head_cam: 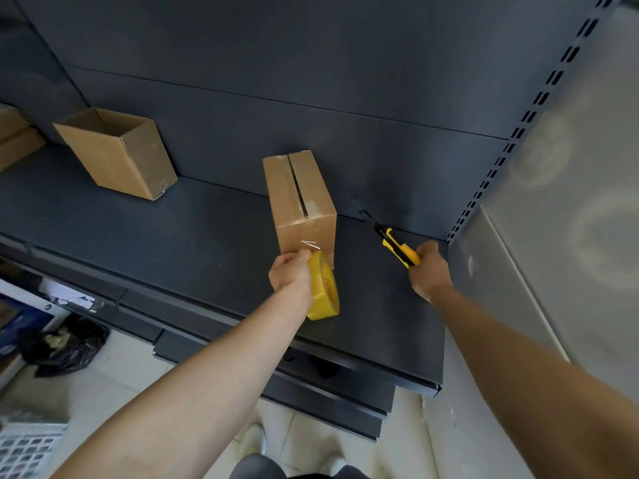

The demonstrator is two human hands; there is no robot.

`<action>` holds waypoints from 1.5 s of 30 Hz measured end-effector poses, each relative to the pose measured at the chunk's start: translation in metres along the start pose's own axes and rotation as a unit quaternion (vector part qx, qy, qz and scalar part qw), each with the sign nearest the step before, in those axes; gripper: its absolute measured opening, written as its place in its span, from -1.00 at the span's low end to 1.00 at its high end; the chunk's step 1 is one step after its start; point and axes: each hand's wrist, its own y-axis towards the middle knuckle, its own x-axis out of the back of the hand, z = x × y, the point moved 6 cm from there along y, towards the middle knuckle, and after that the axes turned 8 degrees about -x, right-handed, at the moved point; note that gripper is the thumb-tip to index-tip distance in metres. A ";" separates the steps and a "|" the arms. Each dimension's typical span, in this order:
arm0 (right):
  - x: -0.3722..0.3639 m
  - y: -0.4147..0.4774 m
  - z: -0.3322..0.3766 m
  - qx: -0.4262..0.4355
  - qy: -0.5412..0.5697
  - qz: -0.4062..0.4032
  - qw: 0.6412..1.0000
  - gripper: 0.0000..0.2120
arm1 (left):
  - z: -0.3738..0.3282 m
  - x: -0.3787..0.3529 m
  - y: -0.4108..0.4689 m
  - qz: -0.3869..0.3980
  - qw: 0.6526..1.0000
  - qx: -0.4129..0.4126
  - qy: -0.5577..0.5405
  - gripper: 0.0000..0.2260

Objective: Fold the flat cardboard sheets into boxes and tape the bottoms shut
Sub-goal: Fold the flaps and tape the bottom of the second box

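Note:
A small cardboard box [300, 198] stands on the dark shelf [173, 243], its flap seam facing up, with clear tape along the seam and down its near face. My left hand [289, 275] grips a yellow tape roll [323, 288] right at the box's near bottom edge; a loose end of clear tape shows just above my fingers. To the right, my right hand [428, 267] holds a yellow-and-black utility knife [397, 248] with its blade end pointing toward the shelf's back wall, apart from the box.
An open folded box [117, 153] stands at the shelf's back left, with more cardboard [15, 138] at the far left edge. A grey wall [553, 202] borders the shelf on the right. A black bag [65, 344] lies on the floor below.

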 end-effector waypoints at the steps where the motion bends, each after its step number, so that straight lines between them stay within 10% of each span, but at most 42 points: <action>1: 0.003 -0.004 0.003 0.035 0.006 -0.001 0.999 -0.71 | 0.000 0.000 0.000 0.001 1.000 0.000 -0.001 -0.84; 10: -0.009 -0.036 0.046 0.287 -0.149 0.051 0.945 -0.75 | -0.006 0.011 0.007 0.012 0.999 -0.035 0.014 -0.86; 21: -0.053 -0.044 0.079 0.331 -0.289 0.026 0.898 -0.71 | -0.011 0.021 0.020 0.041 0.998 -0.017 0.033 -0.83; 33: -0.072 -0.037 0.076 0.276 -0.392 -0.004 0.878 -0.52 | -0.015 0.027 0.030 0.085 0.987 0.097 0.092 -0.57; 45: -0.047 -0.003 0.017 0.069 -0.398 0.132 0.905 -0.70 | -0.007 0.000 0.017 0.273 0.939 0.017 0.209 -0.96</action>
